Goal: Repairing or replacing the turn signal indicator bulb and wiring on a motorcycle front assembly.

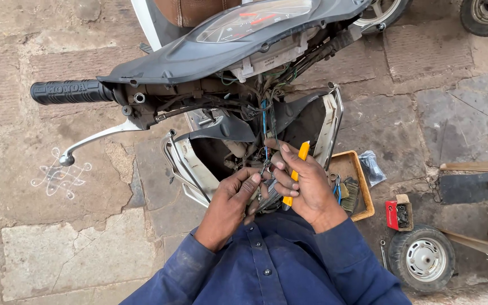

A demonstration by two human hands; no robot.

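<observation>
- Looking down on a scooter (pixel 244 51) with its front cover off, parked on stone paving (pixel 69 248); the headlamp cowl hangs open below the handlebar, which leaves the wiring bundle (pixel 264 121) reachable from the front.
- Small spare wheel (pixel 423 258) lies flat on the paving near the lower right corner of the view, beside a wooden stool.
- Wooden tray (pixel 362 189) of small tools sits on the paving just right of the cowl, within arm's reach.
- Left hand (pixel 230 203) is closed, pinching thin wires hanging from the bundle, apparently to keep them taut and steady.
- Right hand (pixel 306 186) is closed around a yellow-handled tool (pixel 296 172), held upright against the same wires; its tip is hidden behind the fingers.
- Small red box (pixel 397 213) stands open on the paving between tray and wheel.
</observation>
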